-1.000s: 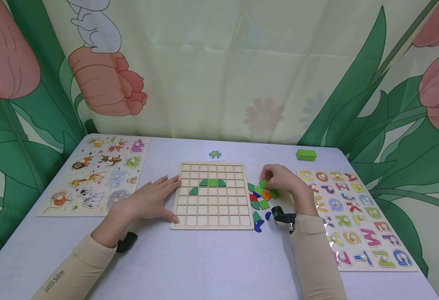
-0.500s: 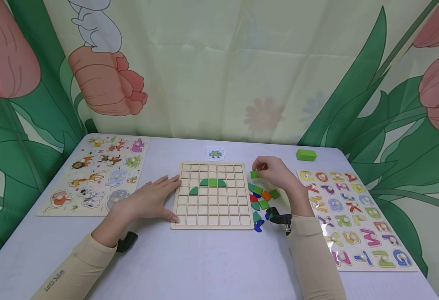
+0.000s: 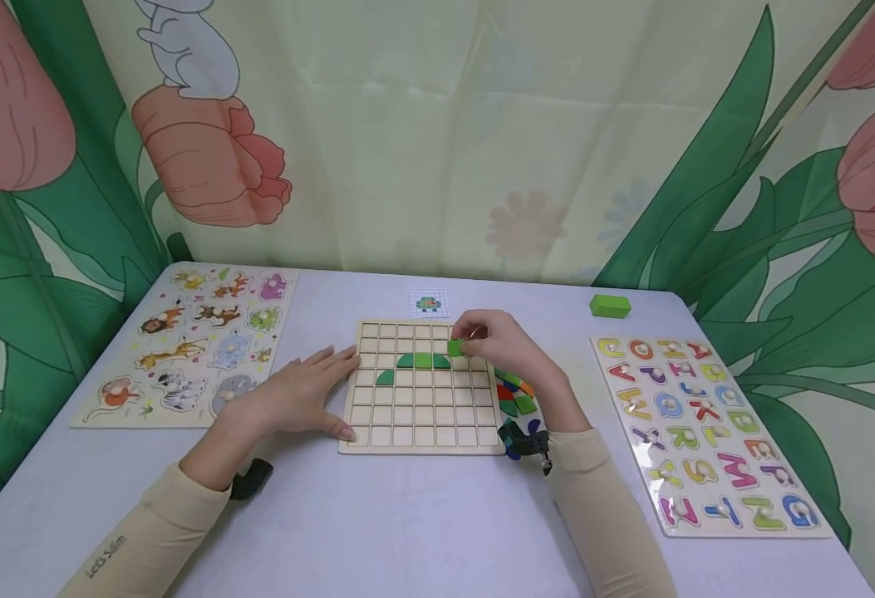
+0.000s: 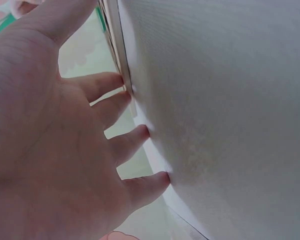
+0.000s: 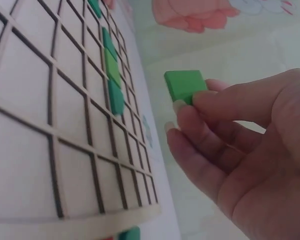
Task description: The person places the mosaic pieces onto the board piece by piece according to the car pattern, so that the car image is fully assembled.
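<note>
White table: right hand pinching green tile, left hand flat beside grid board.

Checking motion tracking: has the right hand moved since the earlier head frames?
Yes. The right hand, pinching a green square tile, moved left from the loose pieces to over the grid board.

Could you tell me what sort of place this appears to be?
Probably a children's play corner: a cartoon tulip backdrop, an animal puzzle, an alphabet puzzle and a wooden grid board on a table.
</note>
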Demonstrator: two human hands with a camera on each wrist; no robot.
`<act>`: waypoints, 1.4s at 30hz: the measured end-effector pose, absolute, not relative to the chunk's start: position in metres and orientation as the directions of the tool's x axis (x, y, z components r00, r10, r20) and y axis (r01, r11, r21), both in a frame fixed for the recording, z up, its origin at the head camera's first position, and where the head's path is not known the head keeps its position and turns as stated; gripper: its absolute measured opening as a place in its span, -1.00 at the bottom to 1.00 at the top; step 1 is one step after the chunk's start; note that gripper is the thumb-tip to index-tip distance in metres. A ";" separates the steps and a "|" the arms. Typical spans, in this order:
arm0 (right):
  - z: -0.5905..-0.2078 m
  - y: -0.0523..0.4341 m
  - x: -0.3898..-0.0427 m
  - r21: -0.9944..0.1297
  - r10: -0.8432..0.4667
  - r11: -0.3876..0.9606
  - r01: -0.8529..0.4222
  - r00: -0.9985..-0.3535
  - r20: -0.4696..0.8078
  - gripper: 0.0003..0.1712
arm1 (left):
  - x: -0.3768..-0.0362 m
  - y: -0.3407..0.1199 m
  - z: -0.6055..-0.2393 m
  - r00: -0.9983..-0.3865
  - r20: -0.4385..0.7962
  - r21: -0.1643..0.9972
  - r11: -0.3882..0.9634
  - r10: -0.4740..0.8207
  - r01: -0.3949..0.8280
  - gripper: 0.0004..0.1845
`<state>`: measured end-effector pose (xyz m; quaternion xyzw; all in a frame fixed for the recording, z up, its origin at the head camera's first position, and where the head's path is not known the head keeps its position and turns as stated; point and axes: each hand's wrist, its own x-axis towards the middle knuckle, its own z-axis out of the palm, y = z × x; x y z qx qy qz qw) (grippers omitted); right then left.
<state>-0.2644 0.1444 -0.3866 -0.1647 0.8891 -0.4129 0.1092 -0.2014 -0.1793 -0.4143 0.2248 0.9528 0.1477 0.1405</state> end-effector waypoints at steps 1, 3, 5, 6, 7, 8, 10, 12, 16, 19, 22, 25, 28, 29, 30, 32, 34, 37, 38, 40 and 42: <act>-0.387 0.141 -0.264 -0.776 -0.390 0.596 -0.206 -0.919 -0.056 -0.84 | -0.201 -0.179 -0.415 -0.859 -0.202 0.345 0.855 0.470 0.387 0.28; -0.389 0.134 -0.263 -0.796 -0.402 0.569 -0.208 -0.914 -0.049 -0.84 | -0.202 -0.179 -0.415 -0.859 -0.204 0.345 0.856 0.469 0.385 0.28; -0.392 0.127 -0.262 -0.815 -0.416 0.539 -0.211 -0.908 -0.040 -0.84 | -0.202 -0.179 -0.415 -0.858 -0.203 0.346 0.855 0.471 0.388 0.28; -0.393 0.124 -0.261 -0.822 -0.426 0.526 -0.219 -0.904 -0.032 -0.84 | -0.202 -0.179 -0.415 -0.857 -0.203 0.347 0.853 0.473 0.389 0.28; -0.394 0.120 -0.261 -0.827 -0.436 0.515 -0.225 -0.900 -0.027 -0.84 | -0.202 -0.179 -0.415 -0.857 -0.205 0.347 0.854 0.473 0.389 0.28; -0.395 0.117 -0.260 -0.828 -0.442 0.511 -0.232 -0.897 -0.021 -0.84 | -0.203 -0.180 -0.415 -0.856 -0.207 0.347 0.854 0.473 0.388 0.28; -0.397 0.111 -0.259 -0.822 -0.453 0.512 -0.248 -0.891 -0.013 -0.84 | -0.203 -0.180 -0.415 -0.856 -0.209 0.352 0.853 0.473 0.386 0.28; -0.399 0.105 -0.257 -0.817 -0.462 0.516 -0.257 -0.887 -0.013 -0.83 | -0.203 -0.180 -0.415 -0.855 -0.208 0.355 0.851 0.475 0.386 0.28; -0.405 0.094 -0.253 -0.828 -0.492 0.509 -0.236 -0.869 -0.055 -0.84 | -0.202 -0.179 -0.415 -0.856 -0.215 0.366 0.852 0.470 0.376 0.29; -0.409 0.088 -0.250 -0.835 -0.500 0.509 -0.210 -0.862 -0.088 -0.85 | -0.202 -0.179 -0.416 -0.857 -0.220 0.365 0.854 0.466 0.370 0.29; -0.412 0.083 -0.247 -0.824 -0.483 0.525 -0.211 -0.872 -0.084 -0.84 | -0.202 -0.179 -0.416 -0.857 -0.214 0.357 0.854 0.469 0.379 0.28; -0.414 0.077 -0.245 -0.773 -0.463 0.581 -0.257 -0.885 -0.054 -0.82 | -0.203 -0.179 -0.416 -0.857 -0.212 0.352 0.855 0.469 0.381 0.28; -0.416 0.074 -0.244 -0.716 -0.448 0.633 -0.295 -0.893 -0.029 -0.80 | -0.204 -0.179 -0.416 -0.857 -0.213 0.350 0.855 0.469 0.381 0.29; -0.416 0.073 -0.243 -0.708 -0.442 0.640 -0.297 -0.896 -0.024 -0.79 | -0.204 -0.180 -0.417 -0.857 -0.213 0.351 0.855 0.469 0.381 0.29; -0.417 0.072 -0.243 -0.704 -0.437 0.645 -0.299 -0.899 -0.018 -0.79 | -0.204 -0.180 -0.417 -0.857 -0.213 0.350 0.856 0.469 0.382 0.29; -0.417 0.070 -0.242 -0.699 -0.427 0.650 -0.298 -0.904 -0.012 -0.79 | -0.205 -0.180 -0.418 -0.857 -0.212 0.349 0.856 0.470 0.383 0.30; -0.417 0.069 -0.242 -0.691 -0.422 0.656 -0.302 -0.906 -0.005 -0.80 | -0.205 -0.180 -0.418 -0.857 -0.211 0.350 0.855 0.471 0.383 0.30; -0.416 0.067 -0.240 -0.677 -0.423 0.667 -0.311 -0.906 -0.001 -0.82 | -0.205 -0.180 -0.417 -0.856 -0.209 0.352 0.853 0.472 0.384 0.30; -0.415 0.066 -0.239 -0.673 -0.423 0.671 -0.310 -0.906 -0.004 -0.83 | -0.205 -0.180 -0.417 -0.856 -0.209 0.354 0.852 0.473 0.385 0.30; -0.414 0.065 -0.238 -0.662 -0.421 0.683 -0.310 -0.907 -0.010 -0.87 | -0.205 -0.180 -0.417 -0.856 -0.207 0.354 0.852 0.474 0.386 0.30; -0.414 0.064 -0.237 -0.653 -0.416 0.693 -0.305 -0.909 -0.017 -0.91 | -0.205 -0.181 -0.417 -0.856 -0.206 0.352 0.852 0.475 0.388 0.30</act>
